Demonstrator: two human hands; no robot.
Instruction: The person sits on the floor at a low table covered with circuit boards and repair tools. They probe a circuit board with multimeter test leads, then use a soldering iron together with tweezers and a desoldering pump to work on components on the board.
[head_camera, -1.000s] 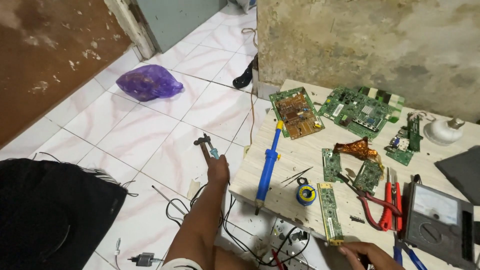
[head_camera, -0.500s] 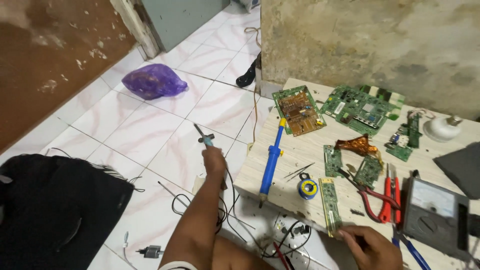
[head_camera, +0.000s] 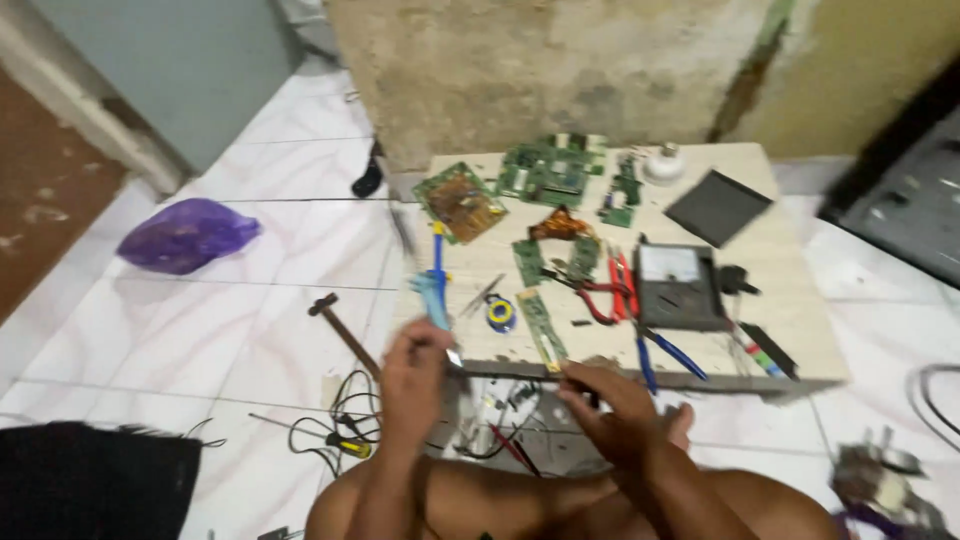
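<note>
Evidently I was mid-soldering: my left hand (head_camera: 415, 365) gripped the soldering iron (head_camera: 436, 300), right hand (head_camera: 610, 410), at three o'clock, pinched something unclear; next needed steady tip placement.

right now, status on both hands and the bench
Left hand gripping blue soldering iron. Right hand at table edge, contents unclear. Pliers, meter lie beside.
</note>
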